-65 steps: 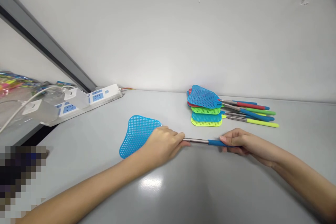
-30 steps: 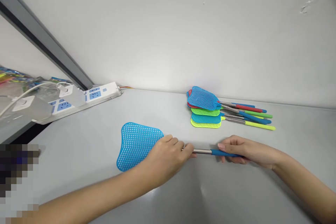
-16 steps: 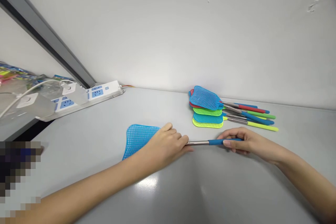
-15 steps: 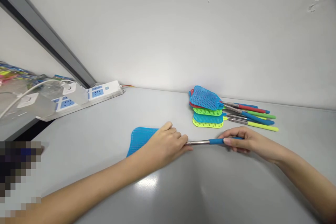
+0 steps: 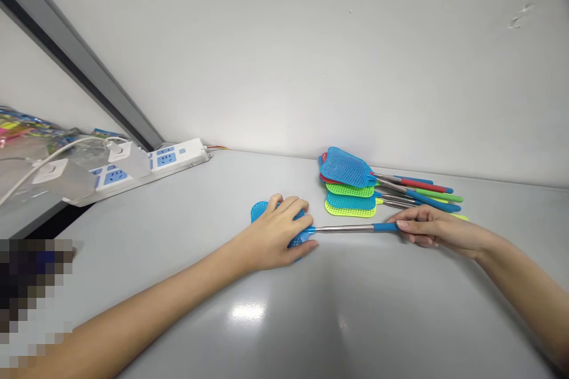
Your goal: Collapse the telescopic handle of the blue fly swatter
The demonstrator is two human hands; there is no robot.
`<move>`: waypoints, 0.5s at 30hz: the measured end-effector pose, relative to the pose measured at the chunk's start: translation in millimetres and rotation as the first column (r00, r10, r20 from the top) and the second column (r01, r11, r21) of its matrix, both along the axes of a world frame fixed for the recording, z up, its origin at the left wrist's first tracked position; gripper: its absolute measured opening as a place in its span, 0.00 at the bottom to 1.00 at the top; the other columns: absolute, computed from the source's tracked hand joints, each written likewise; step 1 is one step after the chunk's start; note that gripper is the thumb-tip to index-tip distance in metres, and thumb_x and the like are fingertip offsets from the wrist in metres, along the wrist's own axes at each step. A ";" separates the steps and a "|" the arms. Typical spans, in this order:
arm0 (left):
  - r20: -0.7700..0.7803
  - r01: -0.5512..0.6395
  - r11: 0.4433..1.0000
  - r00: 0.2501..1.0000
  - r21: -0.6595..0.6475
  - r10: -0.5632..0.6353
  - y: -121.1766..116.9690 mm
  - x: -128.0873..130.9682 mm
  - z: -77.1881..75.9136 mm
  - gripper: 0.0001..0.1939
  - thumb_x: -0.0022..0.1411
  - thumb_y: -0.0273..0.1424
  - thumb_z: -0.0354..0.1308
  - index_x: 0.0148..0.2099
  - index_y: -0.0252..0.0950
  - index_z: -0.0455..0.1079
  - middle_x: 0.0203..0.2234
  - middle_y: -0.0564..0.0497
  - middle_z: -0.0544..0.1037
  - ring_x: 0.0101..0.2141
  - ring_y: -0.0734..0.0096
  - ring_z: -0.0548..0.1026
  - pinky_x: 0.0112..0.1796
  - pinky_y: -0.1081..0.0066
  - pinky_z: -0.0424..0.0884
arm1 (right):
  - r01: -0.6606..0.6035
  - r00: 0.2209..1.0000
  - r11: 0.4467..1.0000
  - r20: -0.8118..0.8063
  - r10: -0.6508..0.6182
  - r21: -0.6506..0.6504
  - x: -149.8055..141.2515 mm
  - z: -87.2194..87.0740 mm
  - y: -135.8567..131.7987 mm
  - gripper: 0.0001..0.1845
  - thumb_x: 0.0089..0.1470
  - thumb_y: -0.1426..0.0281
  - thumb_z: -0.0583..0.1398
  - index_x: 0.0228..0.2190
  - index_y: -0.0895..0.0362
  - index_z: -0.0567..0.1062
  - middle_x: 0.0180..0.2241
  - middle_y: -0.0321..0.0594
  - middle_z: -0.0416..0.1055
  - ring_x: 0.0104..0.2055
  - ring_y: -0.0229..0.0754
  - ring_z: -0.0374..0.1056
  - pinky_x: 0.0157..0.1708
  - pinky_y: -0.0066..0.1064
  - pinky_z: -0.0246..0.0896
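A blue fly swatter (image 5: 306, 233) lies across the grey table, its perforated head to the left and its metal shaft running right to a blue grip. My left hand (image 5: 281, 231) rests over the head with fingers spread and thumb apart, covering much of it. At the other end, my right hand (image 5: 427, 225) pinches the blue handle between thumb and fingers; the handle's tip is hidden inside the hand. Just behind the right hand is a stack of fly swatters (image 5: 347, 167) in blue, red, green and yellow, their handles pointing right.
On the left stands a white power strip (image 5: 191, 151) with two plugged-in chargers and cables. Plastic-wrapped items (image 5: 40, 130) lie beyond it. A white wall (image 5: 284, 59) rises behind the table (image 5: 178, 219), and a grey metal post (image 5: 84, 47) slants at left.
My left hand has loosened from a closed grip near the shaft and now lies spread on the swatter head. The swatter and my right hand have shifted right and slightly away.
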State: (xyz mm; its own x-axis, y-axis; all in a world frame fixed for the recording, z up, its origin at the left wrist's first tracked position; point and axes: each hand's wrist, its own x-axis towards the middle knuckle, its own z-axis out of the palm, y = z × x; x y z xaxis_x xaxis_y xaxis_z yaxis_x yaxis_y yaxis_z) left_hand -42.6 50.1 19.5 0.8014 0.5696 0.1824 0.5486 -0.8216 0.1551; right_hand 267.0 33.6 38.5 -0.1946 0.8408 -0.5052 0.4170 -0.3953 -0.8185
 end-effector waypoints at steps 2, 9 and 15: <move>0.012 0.018 1.000 1.000 -0.013 -0.018 1.5 -0.5 -2.1 0.11 0.62 0.38 0.49 0.40 0.35 0.62 0.40 0.45 0.65 0.42 0.62 0.63 0.43 0.60 0.54 | -0.109 0.991 0.994 -0.075 0.108 0.000 5.0 -3.4 1.5 0.14 0.51 0.61 0.57 0.29 0.61 0.74 0.19 0.32 0.60 0.18 0.26 0.45 0.19 0.29 0.35; 0.007 0.137 0.982 0.990 -0.131 -0.138 3.2 -2.6 -2.0 0.12 0.66 0.32 0.41 0.31 0.36 0.58 0.27 0.50 0.64 0.30 0.68 0.61 0.38 0.65 0.58 | -0.307 0.951 0.951 0.041 0.306 0.028 13.1 -15.2 7.7 0.17 0.49 0.56 0.58 0.25 0.58 0.74 0.18 0.34 0.58 0.18 0.31 0.47 0.17 0.27 0.40; 0.021 0.133 0.965 0.991 -0.227 -0.132 -5.2 1.5 -4.1 0.11 0.66 0.31 0.42 0.30 0.36 0.56 0.25 0.53 0.63 0.29 0.70 0.60 0.36 0.68 0.58 | -0.319 0.946 0.947 0.067 0.317 0.028 7.1 -11.6 6.0 0.19 0.48 0.55 0.58 0.20 0.59 0.69 0.18 0.32 0.54 0.18 0.31 0.44 0.18 0.28 0.35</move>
